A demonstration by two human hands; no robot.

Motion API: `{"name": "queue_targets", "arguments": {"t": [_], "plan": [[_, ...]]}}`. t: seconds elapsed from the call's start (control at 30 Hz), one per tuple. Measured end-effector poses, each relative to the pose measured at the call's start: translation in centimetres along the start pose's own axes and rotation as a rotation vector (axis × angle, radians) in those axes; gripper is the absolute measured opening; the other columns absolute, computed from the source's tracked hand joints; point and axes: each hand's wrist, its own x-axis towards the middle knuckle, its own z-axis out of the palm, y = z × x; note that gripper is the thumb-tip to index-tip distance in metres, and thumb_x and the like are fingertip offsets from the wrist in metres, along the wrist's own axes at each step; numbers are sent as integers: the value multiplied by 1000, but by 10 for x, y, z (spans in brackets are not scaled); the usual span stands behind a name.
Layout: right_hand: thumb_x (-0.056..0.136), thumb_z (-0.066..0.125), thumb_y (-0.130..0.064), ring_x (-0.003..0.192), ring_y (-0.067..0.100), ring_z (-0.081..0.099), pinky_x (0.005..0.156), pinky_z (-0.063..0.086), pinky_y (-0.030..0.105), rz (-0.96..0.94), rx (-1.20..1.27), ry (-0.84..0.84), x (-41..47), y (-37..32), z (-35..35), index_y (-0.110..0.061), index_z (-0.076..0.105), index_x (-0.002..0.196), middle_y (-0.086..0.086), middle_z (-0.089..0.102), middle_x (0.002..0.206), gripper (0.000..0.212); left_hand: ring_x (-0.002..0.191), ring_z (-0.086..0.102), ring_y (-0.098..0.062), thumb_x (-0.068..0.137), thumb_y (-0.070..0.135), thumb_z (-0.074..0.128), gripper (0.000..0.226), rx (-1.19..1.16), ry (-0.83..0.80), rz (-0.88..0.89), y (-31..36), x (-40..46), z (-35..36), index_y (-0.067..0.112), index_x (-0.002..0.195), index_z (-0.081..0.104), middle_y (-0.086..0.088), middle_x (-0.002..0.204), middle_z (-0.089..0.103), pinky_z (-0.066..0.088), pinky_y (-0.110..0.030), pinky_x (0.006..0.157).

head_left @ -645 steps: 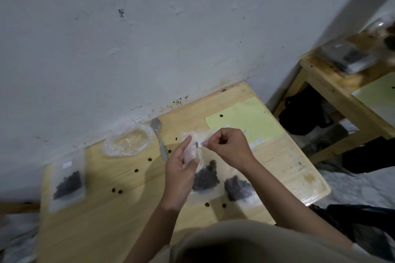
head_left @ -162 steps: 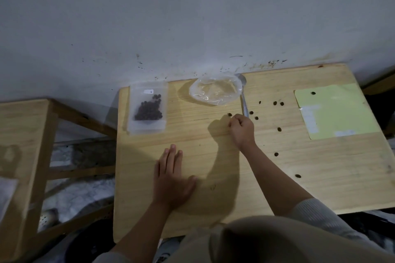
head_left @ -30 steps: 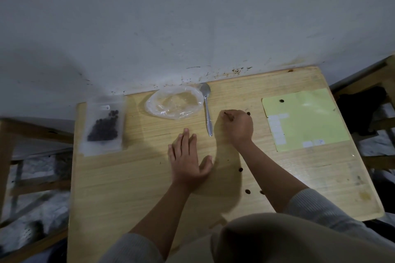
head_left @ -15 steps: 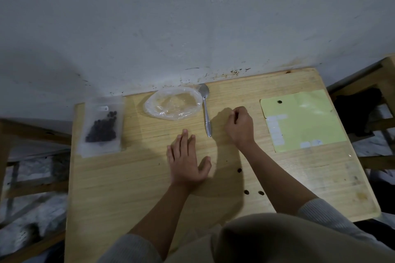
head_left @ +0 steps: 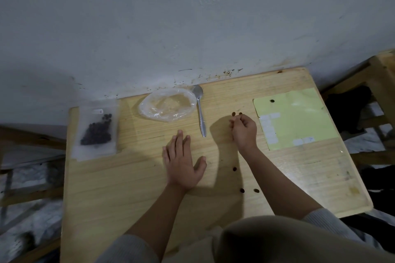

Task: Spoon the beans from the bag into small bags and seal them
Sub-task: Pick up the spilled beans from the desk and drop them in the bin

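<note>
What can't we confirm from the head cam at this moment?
- Right hand: fingers curl inward, so whether it holds any beans is hidden.
- Small bag: seal too small and dim to judge closed or not.
- Clear bag: glare and crumpled plastic hide whether any beans remain inside.
- Near table edge: covered by arms and torso.

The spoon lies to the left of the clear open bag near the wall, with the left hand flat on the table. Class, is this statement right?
Not quite. The head view shows the spoon lying to the right of the clear open bag, not its left. The rest stands: both are near the wall, and the left hand rests flat on the table.
</note>
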Motion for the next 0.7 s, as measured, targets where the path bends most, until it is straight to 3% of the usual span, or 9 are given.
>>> {"name": "queue_targets", "arguments": {"t": [0.1, 0.23, 0.33, 0.43, 0.5, 0.53, 0.63, 0.7], "plan": [[87, 49, -8, 48, 11, 39, 48, 31, 23, 38, 45, 17, 4, -3, -4, -12, 55, 57, -6, 49, 49, 32, 140, 22, -28, 78, 59, 44, 79, 3, 4, -3, 0, -1, 0, 11, 141, 39, -8, 155, 26, 19, -55, 111], [92, 56, -28, 50, 15, 41, 51, 35, 25, -154, -203, 55, 12, -2, -6, 7, 50, 58, 9, 48, 54, 49, 141, 20, -28, 79, 59, 43, 79, 3, -5, -2, 0, 0, 0, 11, 142, 37, -7, 156, 23, 17, -55, 111], [88, 64, -30, 44, 8, 37, 46, 31, 11, -332, -399, 87, 17, -1, -12, -6, 53, 52, -2, 45, 46, 45, 143, 18, -27, 79, 60, 41, 80, 13, -22, -4, 0, 0, -1, 12, 143, 35, -6, 157, 20, 13, -52, 113], [83, 71, -27, 65, 12, 60, 61, 36, 4, -419, -490, 92, 19, -2, -15, -3, 74, 82, 6, 69, 71, 24, 142, 18, -27, 79, 60, 41, 81, 9, -24, -8, 0, 1, -1, 12, 143, 35, -6, 157, 20, 13, -53, 112], [84, 70, -24, 87, 21, 66, 73, 43, 16, -390, -537, 74, 22, -2, -14, -3, 72, 99, 11, 73, 95, 26, 142, 19, -27, 78, 59, 43, 81, 7, -25, -9, 0, 1, -1, 12, 143, 35, -6, 157, 21, 15, -54, 112], [86, 67, -22, 90, 23, 66, 74, 45, 21, -374, -582, 60, 23, -3, -13, -5, 71, 103, 12, 72, 98, 25, 142, 19, -27, 78, 59, 44, 80, 6, -24, -10, 0, 0, -1, 12, 143, 36, -7, 157, 21, 16, -54, 112], [90, 57, -17, 82, 29, 64, 67, 51, 33, -383, -735, 25, 25, -5, -11, -7, 72, 99, 15, 69, 89, 20, 142, 20, -27, 77, 58, 45, 80, -3, -16, -11, 0, 1, -2, 12, 142, 37, -7, 156, 23, 17, -54, 111], [92, 53, -15, 79, 31, 62, 63, 49, 35, -410, -786, 2, 26, -4, -10, -5, 71, 95, 16, 67, 86, 21, 142, 20, -27, 76, 57, 45, 80, -7, -11, -7, 1, 0, -2, 11, 141, 38, -7, 156, 23, 15, -53, 112]]}}
